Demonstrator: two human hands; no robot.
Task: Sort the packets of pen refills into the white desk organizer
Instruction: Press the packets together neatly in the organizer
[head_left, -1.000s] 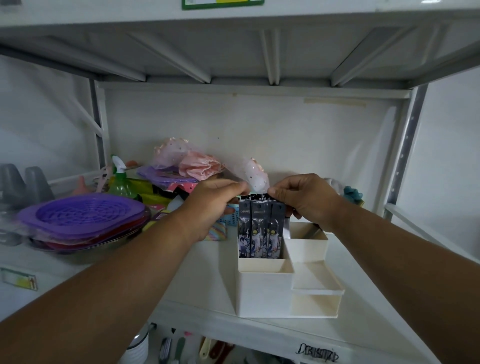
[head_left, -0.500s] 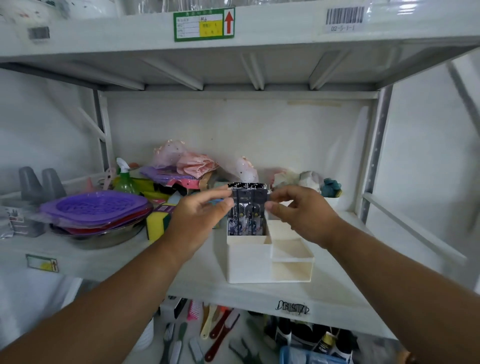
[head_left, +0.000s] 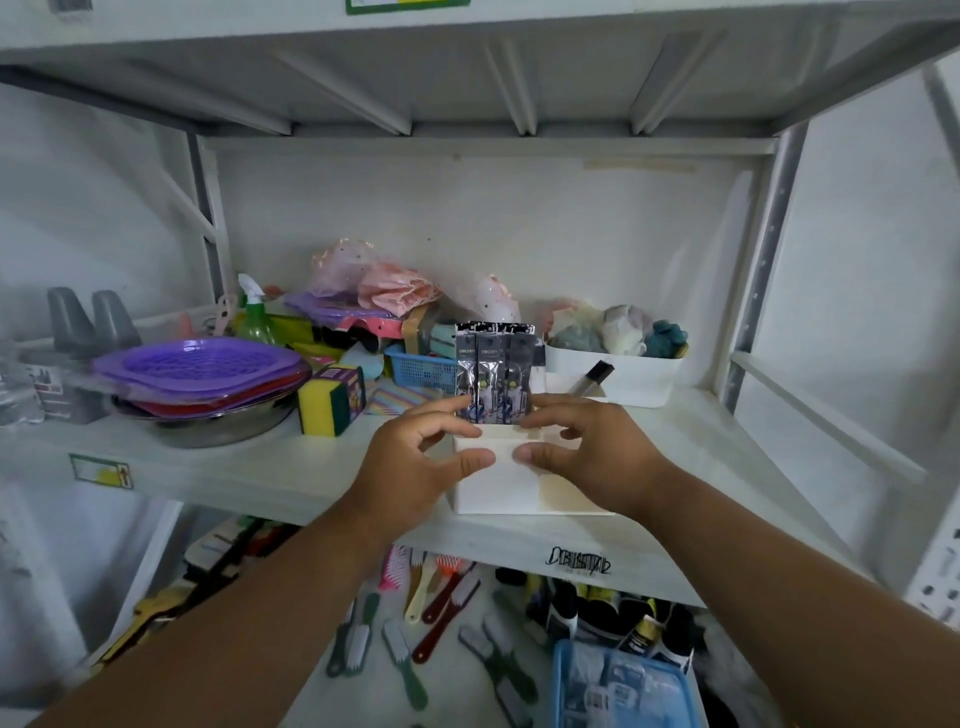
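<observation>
Three dark pen refill packets (head_left: 493, 370) stand upright side by side in the tall back-left compartment of the white desk organizer (head_left: 500, 486), which sits near the front edge of the middle shelf. My left hand (head_left: 415, 460) hovers in front of the organizer's left side, fingers loosely curved, with nothing in it. My right hand (head_left: 589, 452) mirrors it on the right and covers the organizer's lower compartments. The fingertips of both hands lie near the packets' lower ends; whether they touch is unclear.
A white bin (head_left: 618, 371) of soft items stands behind on the right, a blue basket (head_left: 421, 368) and a yellow sponge pack (head_left: 330, 400) on the left, purple trays on a metal bowl (head_left: 200, 371) farther left. Brushes and bottles fill the shelf below.
Both hands have let go of the packets' tops and dropped down and back in front of the organizer. The packets stay standing in their compartment. The view has pulled back.
</observation>
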